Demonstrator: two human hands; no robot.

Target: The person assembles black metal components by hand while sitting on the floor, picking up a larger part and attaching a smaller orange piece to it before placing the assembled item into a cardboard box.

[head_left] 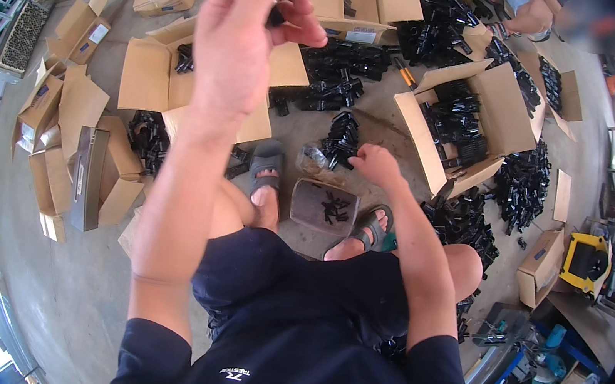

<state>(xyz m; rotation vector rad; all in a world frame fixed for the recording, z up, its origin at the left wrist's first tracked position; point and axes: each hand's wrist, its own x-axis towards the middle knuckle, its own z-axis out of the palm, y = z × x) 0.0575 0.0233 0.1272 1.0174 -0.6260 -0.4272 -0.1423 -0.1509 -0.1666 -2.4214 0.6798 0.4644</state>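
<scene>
My left hand [237, 47] is raised high over an open cardboard box [144, 76], its fingers curled round a small black part [276, 17] that they mostly hide. Lower and to the right, my right hand [379, 166] is closed at the right edge of a small stack of black parts [341, 139]. What its fingertips hold, if anything, is hidden. Beside the stack lies a clear plastic bag [313, 157]. A grey plastic tub [307, 206] with several small dark pieces in it stands on the floor between my sandalled feet.
Open boxes stand ahead [353, 25] and at right, the right box [508, 113] holding black parts. Black piles [522, 185] cover the floor around it. Folded cartons [86, 104] lie left; an orange-and-black marker-like thing [404, 73] lies ahead. Another person [528, 19] sits at far right.
</scene>
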